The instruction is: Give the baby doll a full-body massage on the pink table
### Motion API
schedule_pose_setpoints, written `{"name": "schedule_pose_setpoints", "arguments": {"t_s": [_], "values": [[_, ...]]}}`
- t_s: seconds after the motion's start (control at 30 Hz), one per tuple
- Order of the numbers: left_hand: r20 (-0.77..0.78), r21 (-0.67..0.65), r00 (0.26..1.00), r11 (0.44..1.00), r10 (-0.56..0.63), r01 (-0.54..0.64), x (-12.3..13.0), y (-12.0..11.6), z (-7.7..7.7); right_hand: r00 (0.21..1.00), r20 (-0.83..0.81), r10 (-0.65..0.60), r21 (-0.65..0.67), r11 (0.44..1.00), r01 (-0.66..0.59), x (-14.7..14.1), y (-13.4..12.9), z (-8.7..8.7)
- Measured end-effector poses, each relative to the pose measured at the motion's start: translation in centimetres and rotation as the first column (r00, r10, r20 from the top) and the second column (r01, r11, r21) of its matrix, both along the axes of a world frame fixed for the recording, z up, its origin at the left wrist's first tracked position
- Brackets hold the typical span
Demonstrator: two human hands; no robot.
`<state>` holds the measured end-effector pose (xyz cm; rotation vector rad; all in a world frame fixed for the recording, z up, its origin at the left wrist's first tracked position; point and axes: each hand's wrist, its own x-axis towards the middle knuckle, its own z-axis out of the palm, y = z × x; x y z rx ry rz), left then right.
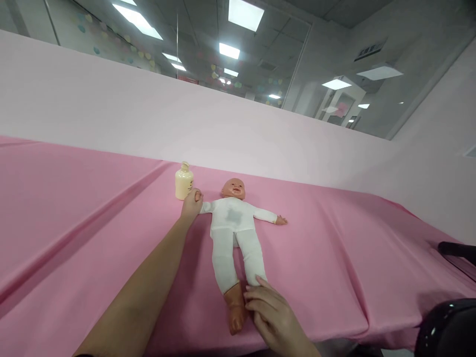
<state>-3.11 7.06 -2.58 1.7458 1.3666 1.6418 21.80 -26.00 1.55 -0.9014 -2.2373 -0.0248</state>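
A baby doll (233, 213) in a white suit lies on its back, face up, arms spread, with a grey patch on its chest. My left hand (192, 203) is closed around the doll's hand at the left of the picture. Over the doll's lower leg at the right lies my right hand (269, 310), its fingers slightly bent and apart, hiding that foot. The other brown foot (236, 310) shows beside my fingertips. Just behind my left hand stands a cream pump bottle (183, 182), upright.
A pink cloth (308, 258) with folds covers the table. Behind it rises a white wall (223, 134) with glass above. Black objects (446, 329) stand at the right edge.
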Motion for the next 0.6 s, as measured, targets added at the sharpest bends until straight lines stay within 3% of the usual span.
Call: {"name": "schedule_pose_setpoints", "arguments": {"t_s": [0.1, 0.17, 0.27, 0.37, 0.5, 0.6], "values": [[-0.006, 0.003, 1.000, 1.000, 0.001, -0.001, -0.1, 0.0, 0.0, 1.000, -0.027, 0.010, -0.036, 0.999, -0.011, -0.2, -0.1, -0.5], [-0.017, 0.019, 1.000, 1.000, -0.014, 0.015, 0.3, -0.1, 0.6, 0.997, -0.075, -0.001, -0.038, 0.999, -0.002, -0.2, 0.1, 0.2], [-0.051, 0.111, 0.997, 0.992, -0.049, 0.054, 1.7, -0.8, 2.3, 0.984, -0.179, -0.004, 0.039, 0.999, 0.011, -0.1, 1.1, 2.5], [-0.159, 0.191, 0.976, 0.965, -0.151, 0.180, 3.7, -2.4, 4.7, 0.963, -0.270, -0.006, 0.140, 0.989, 0.045, -0.2, 2.6, 5.3], [-0.416, 0.131, 0.853, 0.907, -0.316, 0.400, 6.3, -5.1, 7.0, 0.935, -0.354, -0.013, 0.163, 0.984, 0.075, -0.8, 5.1, 7.2], [-0.616, 0.082, 0.722, 0.885, -0.317, 0.458, 7.8, -6.6, 7.0, 0.911, -0.410, -0.047, 0.082, 0.993, 0.088, -1.2, 7.2, 6.3]]}}
